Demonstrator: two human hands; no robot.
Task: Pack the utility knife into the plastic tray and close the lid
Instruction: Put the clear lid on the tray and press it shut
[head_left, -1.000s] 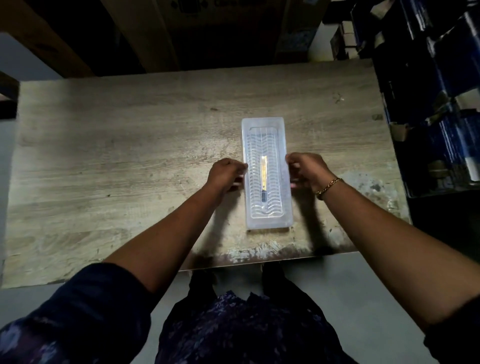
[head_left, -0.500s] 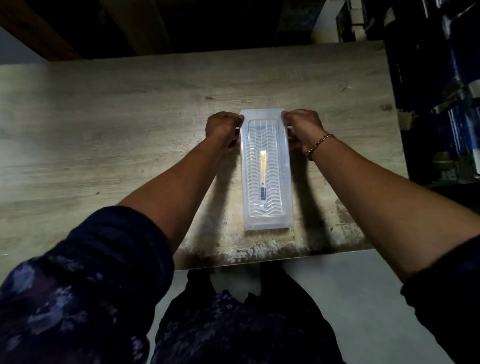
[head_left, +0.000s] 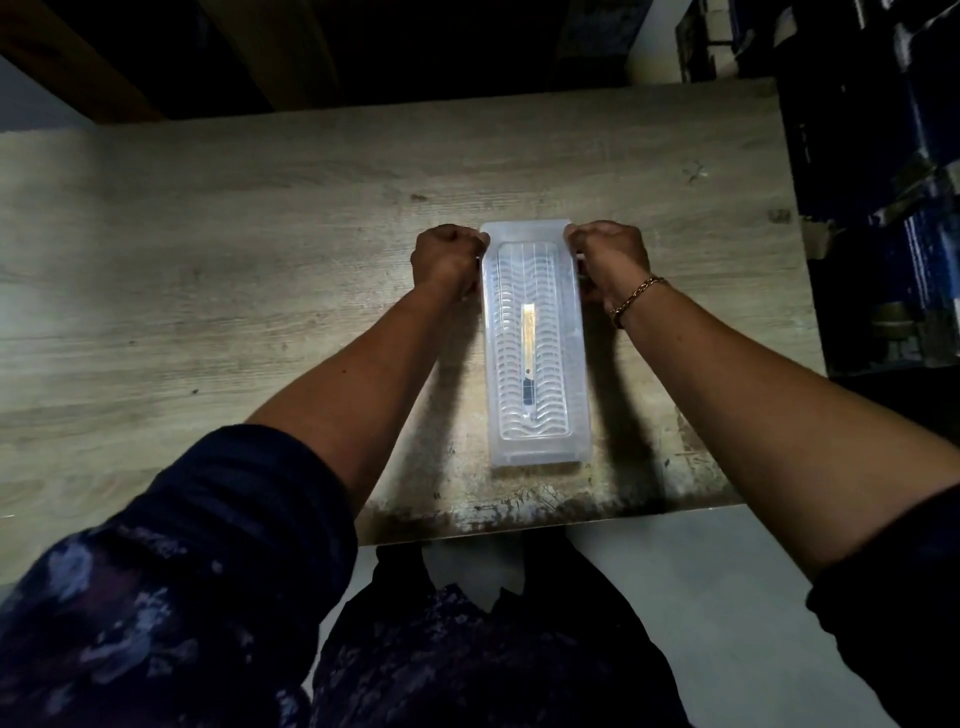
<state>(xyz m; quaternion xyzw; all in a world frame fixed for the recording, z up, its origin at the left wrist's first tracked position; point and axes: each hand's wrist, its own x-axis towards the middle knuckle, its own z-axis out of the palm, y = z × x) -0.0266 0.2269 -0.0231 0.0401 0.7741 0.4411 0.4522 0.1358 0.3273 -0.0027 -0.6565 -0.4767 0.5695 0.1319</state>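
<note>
A long translucent plastic tray (head_left: 574, 415) lies lengthwise on the wooden table (head_left: 260, 260), its ribbed lid (head_left: 506, 332) lying on top. Through the lid I see the yellow utility knife (head_left: 529, 358) with its dark end toward me. My left hand (head_left: 448, 260) grips the tray's far left corner, fingers curled against the edge. My right hand (head_left: 609, 257), with a gold bracelet at the wrist, grips the far right corner in the same way. The fingertips are hidden by the tray's rim.
The tray sits close to the table's worn near edge (head_left: 519, 512). Dark blue stacked boxes (head_left: 883, 156) stand just past the table's right side. Dark beams and shadow lie behind the table's far edge. My dark patterned clothing fills the bottom of the view.
Both hands slid from the middle of the tray's long sides up to its far corners. The tray and the knife have stayed in place.
</note>
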